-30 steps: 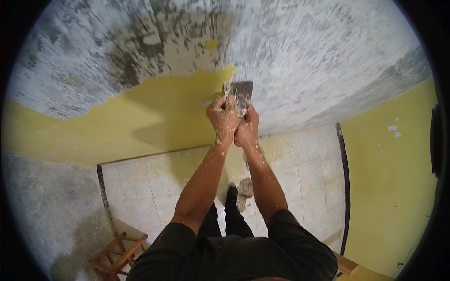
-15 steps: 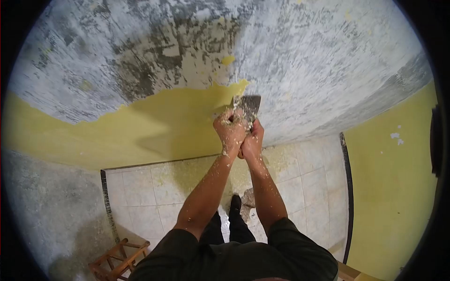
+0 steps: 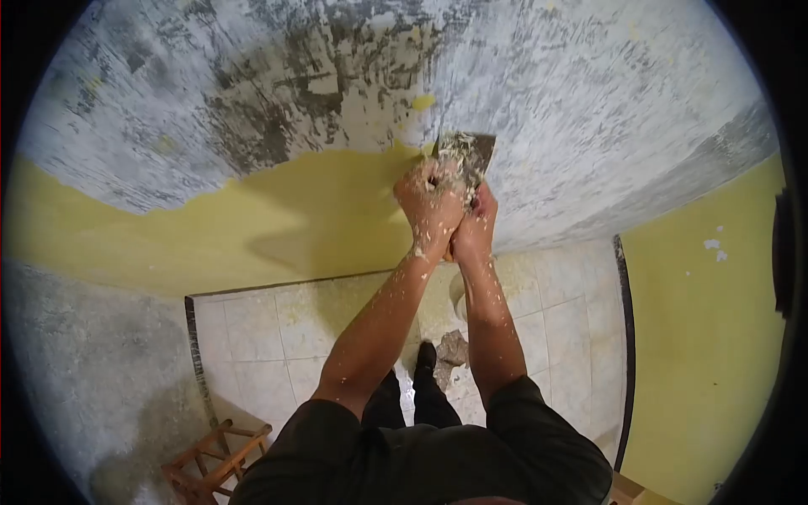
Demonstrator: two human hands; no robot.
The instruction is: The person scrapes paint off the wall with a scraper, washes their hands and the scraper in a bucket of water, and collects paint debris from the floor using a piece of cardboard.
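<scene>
A wide-bladed paint scraper [image 3: 480,156] lies against the wall, its blade flecked with peeled paint. My left hand [image 3: 431,202] is closed on it just below the blade, knuckles covered in paint crumbs. Close beside it, my right hand [image 3: 476,225] wraps round the lower part, where a bit of the handle [image 3: 449,252] shows between the wrists. To the left of the blade is the ragged upper edge of the yellow paint [image 3: 337,194]. Above and to the right, the wall surface [image 3: 572,135] is bare, mottled grey and white. Paint flakes also dot both forearms.
Yellow flakes litter the tiled floor [image 3: 581,337] at the wall's foot. A brownish crumpled piece [image 3: 453,347] lies by my foot, and a pale round object [image 3: 459,295] is partly behind my right forearm. A wooden stool [image 3: 215,463] stands lower left. Another yellow wall [image 3: 699,337] rises at right.
Both hands have pushed the scraper up the wall and slightly right, with the blade now beside the paint's upper edge. The pale round object on the floor has come into sight.
</scene>
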